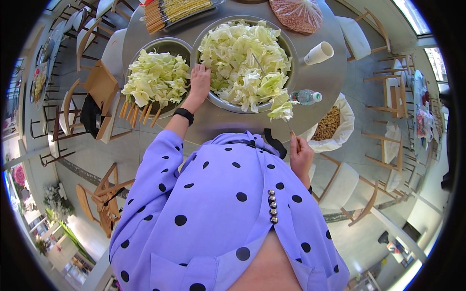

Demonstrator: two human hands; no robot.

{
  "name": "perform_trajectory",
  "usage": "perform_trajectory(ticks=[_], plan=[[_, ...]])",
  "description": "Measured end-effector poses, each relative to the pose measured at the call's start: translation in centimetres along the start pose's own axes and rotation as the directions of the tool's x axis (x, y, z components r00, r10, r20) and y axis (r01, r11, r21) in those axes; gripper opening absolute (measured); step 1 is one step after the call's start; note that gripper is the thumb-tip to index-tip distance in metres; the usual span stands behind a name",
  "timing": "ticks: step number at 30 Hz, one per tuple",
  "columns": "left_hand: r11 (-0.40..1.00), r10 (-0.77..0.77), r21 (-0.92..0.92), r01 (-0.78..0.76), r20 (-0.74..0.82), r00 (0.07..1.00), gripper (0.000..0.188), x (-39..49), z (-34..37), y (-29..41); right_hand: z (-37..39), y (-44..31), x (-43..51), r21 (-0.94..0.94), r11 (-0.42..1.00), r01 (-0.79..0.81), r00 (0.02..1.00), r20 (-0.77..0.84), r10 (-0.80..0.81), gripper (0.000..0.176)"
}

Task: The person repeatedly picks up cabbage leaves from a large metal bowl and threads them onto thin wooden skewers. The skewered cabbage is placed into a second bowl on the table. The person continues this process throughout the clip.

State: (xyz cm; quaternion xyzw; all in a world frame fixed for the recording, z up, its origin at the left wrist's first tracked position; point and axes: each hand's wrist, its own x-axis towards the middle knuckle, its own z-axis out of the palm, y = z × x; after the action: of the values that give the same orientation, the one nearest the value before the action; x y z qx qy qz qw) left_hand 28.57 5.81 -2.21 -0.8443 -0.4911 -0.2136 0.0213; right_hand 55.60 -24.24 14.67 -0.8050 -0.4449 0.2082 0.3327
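Note:
My right hand (301,154) grips the handle end of a skewer (290,126) beside the table edge. Pale green cabbage leaves (280,109) are threaded on it, and the skewer crosses the front right rim of a large metal bowl (227,103). Torn cabbage (244,62) heaps that bowl; a thin metal rod (258,63) shows among the leaves. My left hand (200,82) curls over the bowl's left rim, its fingertips partly hidden against the leaves. To its left, a smaller metal bowl (174,43) bears several cabbage skewers (156,76), with their wooden handles (140,112) sticking out towards me.
A tray of skewers (182,11) and a plastic bag of pinkish pieces (296,14) lie at the back. At right are a paper cup (319,53), a plastic bottle (305,97) on its side and a lined bin (344,123). Chairs (353,38) surround the round metal table (233,125).

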Motion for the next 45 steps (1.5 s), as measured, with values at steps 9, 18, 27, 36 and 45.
perform_trajectory(ticks=[9, 18, 27, 36, 45], plan=[[0.862, -0.254, -0.371, 0.345, 0.273, 0.928, 0.011, 1.4, -0.8, -0.4, 0.0, -0.5, 0.2, 0.016, 1.000, -0.004, 1.000, 0.005, 0.003, 0.025], [0.487, -0.399, -0.745, 0.456, 0.275, 0.875, 0.016, 5.1, -5.1, -0.2, 0.2, -0.8, 0.7, 0.025, 0.999, 0.046, 0.999, 0.015, -0.046, 0.023], [0.194, -0.243, -0.822, 0.535, 0.488, 0.838, 0.020, 4.1, -2.5, 2.9, 0.2, -0.7, 0.5, 0.018, 0.999, 0.043, 0.999, 0.025, -0.044, 0.022], [0.998, -0.066, 0.010, 0.069, 0.466, 0.882, 0.019, 1.9, 0.0, 1.1, 0.1, -0.7, 0.4, -0.011, 0.999, 0.034, 0.999, 0.019, -0.034, 0.022], [0.974, -0.048, -0.184, 0.134, 0.410, 0.911, 0.028, -0.9, 1.3, 1.4, 0.5, -0.6, 0.6, 0.024, 0.999, 0.046, 0.999, 0.010, -0.046, 0.022]])
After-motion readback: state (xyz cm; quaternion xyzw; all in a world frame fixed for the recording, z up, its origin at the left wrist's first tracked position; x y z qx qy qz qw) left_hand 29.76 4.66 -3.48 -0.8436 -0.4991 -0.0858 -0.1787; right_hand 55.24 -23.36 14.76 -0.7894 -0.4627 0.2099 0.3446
